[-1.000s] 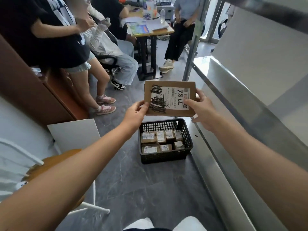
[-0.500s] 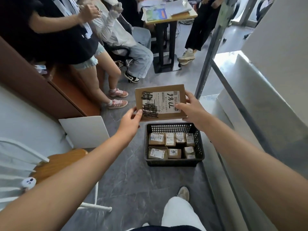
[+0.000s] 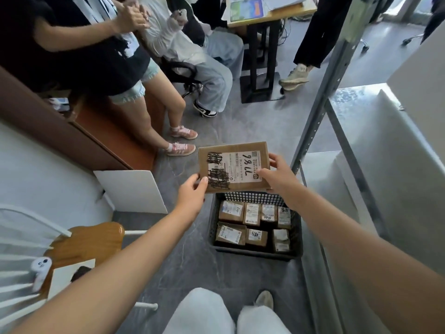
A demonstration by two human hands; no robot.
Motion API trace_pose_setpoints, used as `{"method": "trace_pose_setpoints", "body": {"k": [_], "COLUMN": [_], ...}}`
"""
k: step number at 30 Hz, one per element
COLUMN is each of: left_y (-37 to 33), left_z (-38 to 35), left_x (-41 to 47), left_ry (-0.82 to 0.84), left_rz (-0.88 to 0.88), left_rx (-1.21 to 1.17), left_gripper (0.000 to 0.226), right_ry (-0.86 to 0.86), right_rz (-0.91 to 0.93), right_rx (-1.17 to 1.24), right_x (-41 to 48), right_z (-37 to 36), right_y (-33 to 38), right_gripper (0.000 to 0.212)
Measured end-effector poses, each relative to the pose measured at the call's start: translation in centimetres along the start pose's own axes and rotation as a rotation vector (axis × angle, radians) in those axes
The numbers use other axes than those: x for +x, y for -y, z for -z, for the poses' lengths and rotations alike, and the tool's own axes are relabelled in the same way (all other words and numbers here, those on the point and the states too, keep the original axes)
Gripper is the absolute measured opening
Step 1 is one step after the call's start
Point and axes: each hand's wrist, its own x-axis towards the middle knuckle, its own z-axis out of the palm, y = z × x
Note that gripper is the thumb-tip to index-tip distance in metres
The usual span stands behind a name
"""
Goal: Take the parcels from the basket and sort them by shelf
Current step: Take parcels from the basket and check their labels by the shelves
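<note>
- One flat cardboard parcel (image 3: 233, 167) with a white label was held above the basket (image 3: 255, 251).
- Left hand (image 3: 192, 194) and right hand (image 3: 277, 175) each kept a grip on an edge.
- Seven small cardboard parcels (image 3: 251, 214) lay in the black slotted plastic basket on the floor.

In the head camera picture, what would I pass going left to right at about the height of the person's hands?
White board → left hand → held parcel → right hand → metal shelf post → metal shelf
</note>
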Motion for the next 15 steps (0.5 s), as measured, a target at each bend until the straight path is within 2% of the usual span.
{"method": "trace_pose_setpoints", "body": {"k": [7, 15], "left_y": [4.4, 16.2], "left_z": [-3.2, -8.9], "left_x": [5.1, 15.2], "left_ry": [0.075, 0.184], "left_rz": [0.076, 0.251], "left_rx": [0.114, 0.204], "left_gripper": [0.030, 0.015], "right_ry": [-0.029, -0.115], "right_rz": [-0.131, -0.327], "right_rx": [0.004, 0.040], "right_x": [5.6, 15.1], "right_z": [-0.2, -3.3], "right_y": [-5.9, -20.0], "right_gripper": [0.050, 0.056]}}
